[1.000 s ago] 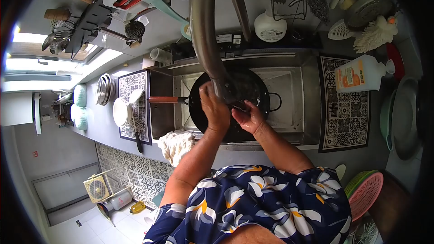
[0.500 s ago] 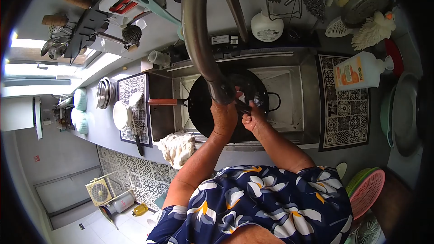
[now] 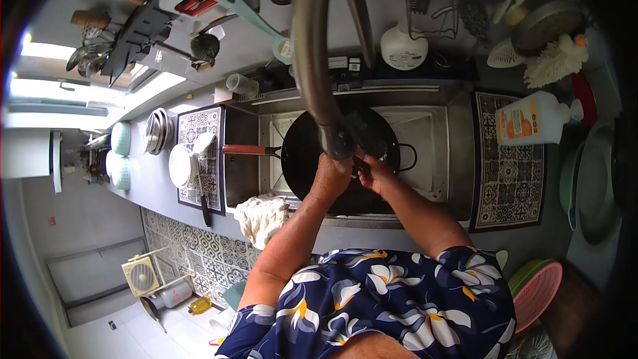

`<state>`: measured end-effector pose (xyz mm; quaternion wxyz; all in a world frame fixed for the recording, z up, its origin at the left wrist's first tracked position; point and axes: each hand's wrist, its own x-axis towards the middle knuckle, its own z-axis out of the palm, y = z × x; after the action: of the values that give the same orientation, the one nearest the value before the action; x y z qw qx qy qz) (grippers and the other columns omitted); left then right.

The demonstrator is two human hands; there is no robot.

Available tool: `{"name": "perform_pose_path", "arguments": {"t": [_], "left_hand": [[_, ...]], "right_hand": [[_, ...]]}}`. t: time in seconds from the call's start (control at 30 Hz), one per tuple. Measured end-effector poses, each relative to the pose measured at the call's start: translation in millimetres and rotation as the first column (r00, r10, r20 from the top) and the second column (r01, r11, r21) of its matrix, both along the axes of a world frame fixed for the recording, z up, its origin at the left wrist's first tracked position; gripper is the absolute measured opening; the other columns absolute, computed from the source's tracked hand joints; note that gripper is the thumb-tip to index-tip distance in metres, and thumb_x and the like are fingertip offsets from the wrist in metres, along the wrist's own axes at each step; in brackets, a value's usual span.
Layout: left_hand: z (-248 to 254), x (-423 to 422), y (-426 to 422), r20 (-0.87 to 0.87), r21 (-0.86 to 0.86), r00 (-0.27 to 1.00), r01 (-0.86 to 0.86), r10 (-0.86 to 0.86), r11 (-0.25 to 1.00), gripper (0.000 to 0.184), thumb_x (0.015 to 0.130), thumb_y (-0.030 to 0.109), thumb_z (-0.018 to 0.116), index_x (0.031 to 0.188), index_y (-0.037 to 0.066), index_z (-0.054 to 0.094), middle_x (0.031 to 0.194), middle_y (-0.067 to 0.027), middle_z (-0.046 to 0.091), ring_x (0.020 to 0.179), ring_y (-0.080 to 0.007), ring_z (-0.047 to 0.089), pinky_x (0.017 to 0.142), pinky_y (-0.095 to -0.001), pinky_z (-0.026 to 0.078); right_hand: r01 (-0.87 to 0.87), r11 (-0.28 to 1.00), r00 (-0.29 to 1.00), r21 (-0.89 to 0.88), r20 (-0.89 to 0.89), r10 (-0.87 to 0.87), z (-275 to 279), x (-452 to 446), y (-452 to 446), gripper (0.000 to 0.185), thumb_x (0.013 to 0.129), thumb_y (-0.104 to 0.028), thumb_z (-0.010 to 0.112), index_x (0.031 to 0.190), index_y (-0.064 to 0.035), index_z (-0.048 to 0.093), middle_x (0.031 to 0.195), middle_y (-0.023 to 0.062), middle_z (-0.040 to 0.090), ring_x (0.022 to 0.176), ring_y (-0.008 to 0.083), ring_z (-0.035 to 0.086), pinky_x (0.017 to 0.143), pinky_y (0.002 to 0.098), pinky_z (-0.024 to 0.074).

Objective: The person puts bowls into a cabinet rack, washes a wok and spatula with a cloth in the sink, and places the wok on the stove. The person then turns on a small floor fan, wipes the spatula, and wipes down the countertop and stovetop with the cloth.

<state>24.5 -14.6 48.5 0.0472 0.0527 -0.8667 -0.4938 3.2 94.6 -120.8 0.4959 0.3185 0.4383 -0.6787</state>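
A black wok (image 3: 302, 134) with a reddish wooden handle (image 3: 247, 149) and a loop handle on its right sits in the metal sink (image 3: 432, 133). Over its near side, my left hand (image 3: 334, 174) is under the faucet head, and its fingers are mostly hidden there. My right hand (image 3: 377, 174) is close beside it, with fingers curled round a dark handle-like piece (image 3: 363, 163) whose kind I cannot make out. A dark rough-looking mass (image 3: 372, 134) shows in the wok beyond the hands. The curved faucet (image 3: 314, 46) hangs over all this and blocks part of the view.
A white rag (image 3: 262, 218) lies on the sink's near edge. To the left, a white bowl (image 3: 179, 166) and a spatula (image 3: 202, 183) lie on a patterned mat. A white bottle with an orange label (image 3: 531, 119) lies on the right mat (image 3: 512, 186). Utensils hang along the wall.
The view has shifted slightly, moving the sink and wok rightward in the picture. My right hand has drawn in closer to my left hand, and its grip has turned.
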Motion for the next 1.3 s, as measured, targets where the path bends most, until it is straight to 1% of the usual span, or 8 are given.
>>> {"name": "perform_pose_path", "arguments": {"t": [0.17,0.23,0.67,0.8,0.9,1.1,1.2,1.3], "left_hand": [[-19.3,11.5,-10.4,-0.054,-0.116,0.969,-0.245,0.240,0.963,0.017,0.089,0.015,0.043,0.090,0.001,0.053,0.077,-0.0102,0.060,0.066,-0.0209,0.060,0.057,-0.0298,0.048],[-14.8,11.0,-12.4,0.230,0.532,0.805,-0.575,0.547,0.622,0.027,0.094,0.028,0.040,0.089,0.004,0.053,0.081,-0.0075,0.061,0.069,-0.0152,0.059,0.056,-0.0275,0.049],[-21.8,56.3,-53.9,0.422,0.675,0.616,-0.703,0.666,0.223,0.031,0.094,0.036,0.034,0.097,0.007,0.045,0.088,-0.0133,0.061,0.082,-0.0233,0.060,0.059,-0.0385,0.051],[-24.7,55.6,-58.4,0.428,0.712,0.597,-0.685,0.679,0.153,0.034,0.092,0.039,0.036,0.096,0.007,0.046,0.085,-0.0126,0.061,0.081,-0.0221,0.060,0.058,-0.0396,0.049],[-17.4,51.7,-46.9,0.458,0.685,0.639,-0.697,0.618,0.213,0.034,0.091,0.038,0.038,0.097,0.006,0.046,0.087,-0.0117,0.060,0.083,-0.0215,0.060,0.064,-0.0400,0.050],[22.9,61.2,-52.4,0.408,0.649,0.785,-0.609,0.467,0.456,0.058,0.081,0.039,0.057,0.124,0.004,0.037,0.119,-0.0082,0.044,0.105,-0.0164,0.044,0.082,-0.0360,0.040],[25.7,81.6,-77.4,0.429,0.750,0.816,-0.561,0.389,0.349,0.066,0.081,0.037,0.057,0.132,0.009,0.027,0.126,-0.0072,0.039,0.114,-0.0196,0.039,0.090,-0.0401,0.036],[15.6,103.3,-76.9,0.326,0.777,0.921,-0.390,0.214,0.494,0.063,0.082,0.033,0.056,0.135,0.016,0.028,0.133,-0.0084,0.036,0.124,-0.0250,0.034,0.096,-0.0439,0.033]], "right_hand": [[0.120,0.992,0.890,0.038,-0.446,-0.091,-8.1,-78.1,-13.1,0.028,0.081,-0.030,0.056,0.095,-0.0058,0.055,0.079,0.0068,0.058,0.091,0.0215,0.054,0.085,0.0418,0.0408],[0.311,0.929,0.896,-0.200,-0.264,-0.357,45.1,-104.6,-31.2,0.025,0.079,-0.022,0.058,0.095,-0.0028,0.053,0.083,0.0071,0.058,0.094,0.0241,0.053,0.086,0.0401,0.0414],[0.171,0.742,0.841,-0.648,-0.296,-0.453,88.3,-101.8,-38.1,0.033,0.088,-0.022,0.044,0.113,-0.0001,0.047,0.112,0.0142,0.052,0.109,0.0245,0.049,0.096,0.0354,0.0366],[-0.635,0.719,0.129,0.285,-0.878,0.462,82.7,-44.7,-24.2,0.060,0.080,-0.026,0.061,0.130,-0.0070,0.034,0.125,0.0123,0.048,0.117,0.0244,0.044,0.093,0.0414,0.0371],[-0.293,0.598,-0.502,0.746,-0.653,0.567,92.1,-5.8,-18.8,0.047,0.080,-0.018,0.061,0.122,-0.0037,0.044,0.112,0.0149,0.055,0.106,0.0296,0.052,0.094,0.0377,0.0369],[-0.224,0.720,-0.394,0.656,-0.737,0.549,39.5,-15.8,-0.3,0.029,0.085,-0.025,0.056,0.106,-0.0053,0.055,0.072,0.0145,0.061,0.069,0.0332,0.061,0.059,0.0389,0.0477],[-0.475,0.644,0.229,0.601,-0.622,0.749,69.5,-25.9,9.4,0.027,0.085,-0.026,0.054,0.096,-0.0009,0.057,0.076,0.0200,0.061,0.075,0.0370,0.060,0.063,0.0416,0.0467],[-0.569,0.777,0.809,-0.270,-0.351,0.471,42.6,-37.4,31.9,0.027,0.086,-0.025,0.053,0.091,0.0008,0.059,0.070,0.0169,0.060,0.066,0.0325,0.059,0.060,0.0395,0.0454]]}}
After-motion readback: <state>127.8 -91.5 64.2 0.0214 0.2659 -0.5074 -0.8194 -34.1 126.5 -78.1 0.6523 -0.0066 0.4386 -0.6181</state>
